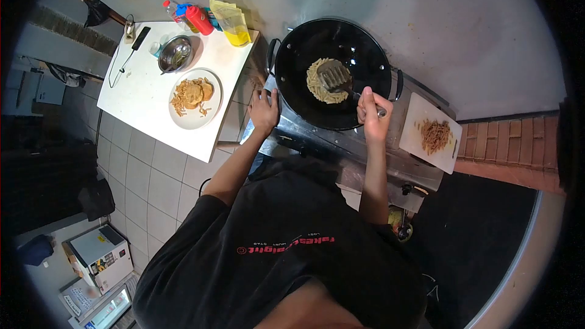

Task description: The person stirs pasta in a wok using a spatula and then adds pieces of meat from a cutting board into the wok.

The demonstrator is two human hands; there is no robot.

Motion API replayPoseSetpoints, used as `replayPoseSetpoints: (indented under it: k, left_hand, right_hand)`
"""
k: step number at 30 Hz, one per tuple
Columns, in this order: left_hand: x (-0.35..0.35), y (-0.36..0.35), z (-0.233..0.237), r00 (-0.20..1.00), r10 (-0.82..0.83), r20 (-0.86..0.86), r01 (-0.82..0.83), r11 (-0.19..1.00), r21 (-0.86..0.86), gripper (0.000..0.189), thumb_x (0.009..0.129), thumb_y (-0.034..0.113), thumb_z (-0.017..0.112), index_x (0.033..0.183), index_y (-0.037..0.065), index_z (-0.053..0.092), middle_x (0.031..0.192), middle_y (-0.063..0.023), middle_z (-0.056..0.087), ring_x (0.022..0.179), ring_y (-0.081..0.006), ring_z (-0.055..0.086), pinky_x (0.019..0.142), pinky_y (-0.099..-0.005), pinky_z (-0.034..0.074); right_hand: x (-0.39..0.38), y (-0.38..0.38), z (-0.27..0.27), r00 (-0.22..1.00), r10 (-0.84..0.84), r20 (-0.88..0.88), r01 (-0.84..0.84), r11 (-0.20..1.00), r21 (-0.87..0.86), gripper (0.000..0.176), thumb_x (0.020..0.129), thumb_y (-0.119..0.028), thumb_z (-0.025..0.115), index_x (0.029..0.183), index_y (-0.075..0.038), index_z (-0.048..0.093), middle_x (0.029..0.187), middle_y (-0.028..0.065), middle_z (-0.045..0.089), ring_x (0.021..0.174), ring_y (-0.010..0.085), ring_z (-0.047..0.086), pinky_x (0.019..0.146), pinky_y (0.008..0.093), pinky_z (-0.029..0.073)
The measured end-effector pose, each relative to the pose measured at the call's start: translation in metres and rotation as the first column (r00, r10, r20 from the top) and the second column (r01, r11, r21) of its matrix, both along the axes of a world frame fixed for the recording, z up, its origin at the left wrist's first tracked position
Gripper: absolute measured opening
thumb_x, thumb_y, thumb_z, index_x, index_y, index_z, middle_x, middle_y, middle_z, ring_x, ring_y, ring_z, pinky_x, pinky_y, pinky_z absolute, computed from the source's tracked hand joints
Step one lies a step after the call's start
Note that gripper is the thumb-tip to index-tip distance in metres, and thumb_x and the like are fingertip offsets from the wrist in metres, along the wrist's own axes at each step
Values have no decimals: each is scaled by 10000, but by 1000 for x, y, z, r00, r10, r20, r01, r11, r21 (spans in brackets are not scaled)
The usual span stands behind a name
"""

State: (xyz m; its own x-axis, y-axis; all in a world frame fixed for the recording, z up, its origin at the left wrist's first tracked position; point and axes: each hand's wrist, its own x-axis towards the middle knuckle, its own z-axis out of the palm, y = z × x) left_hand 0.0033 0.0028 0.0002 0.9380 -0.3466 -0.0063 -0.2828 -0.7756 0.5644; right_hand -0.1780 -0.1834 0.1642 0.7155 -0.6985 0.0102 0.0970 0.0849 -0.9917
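My right hand (375,116) is closed around the handle of a slotted spatula (334,77), held over a black wok (298,100). The spatula's head lies on a heap of pale, short strips of food (332,95) at the wok's bottom. My left hand (263,111) lies with its fingers spread on the edge of the metal stove (286,128), beside the wok and just below its left handle (272,55).
At left, a white table (143,119) bears a plate (211,117) of brown food, a metal bowl (176,53), a red squeeze bottle (199,20) and a yellow pouch (231,21). A white cutting board (414,123) with chopped brown strips (436,136) lies right of the wok.
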Motion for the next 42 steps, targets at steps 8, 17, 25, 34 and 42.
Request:
replayPoseSetpoints:
  k: [8,17,25,34,42]
  left_hand:
    - [0,-1,-5,999,31,30,-30,999,-29,497,970,497,376,1042,59,600,1152,-193,534,1072,-377,549,922,-535,372]
    - [-3,0,3,1000,28,-10,-28,999,-25,504,974,495,367,1051,59,610,1133,-188,539,1071,-375,547,927,-521,374]
    - [-1,-2,0,999,33,-1,-33,999,-29,520,978,494,358,1050,46,612,1131,-192,539,1082,-377,542,929,-523,376]
    - [-1,-2,3,999,30,-21,-30,999,-35,511,975,492,366,1036,55,624,1103,-178,550,1052,-365,559,918,-517,382]
    - [-2,-2,6,1000,25,1,-25,999,20,495,989,455,349,1081,36,597,1122,-169,559,1045,-372,567,867,-493,422]
  right_hand:
    - [11,0,-3,998,31,-60,-60,817,-574,361,965,-143,549,670,43,458,568,30,353,540,73,292,482,280,237]
    - [4,-3,-33,998,13,-69,-25,984,-175,449,992,-235,527,603,-27,442,563,-68,360,525,28,305,471,240,212]
    - [4,-8,-35,998,-22,-53,20,999,-32,481,998,-274,513,572,-69,428,514,-67,356,438,18,303,410,221,190]
    - [7,-10,-15,999,-12,-47,11,1000,-26,470,990,-281,537,579,-70,450,522,-76,377,439,15,321,409,215,195]
    - [5,-5,16,985,-30,-172,23,999,-46,476,991,-295,536,581,-91,405,510,-63,325,403,22,273,382,229,157]
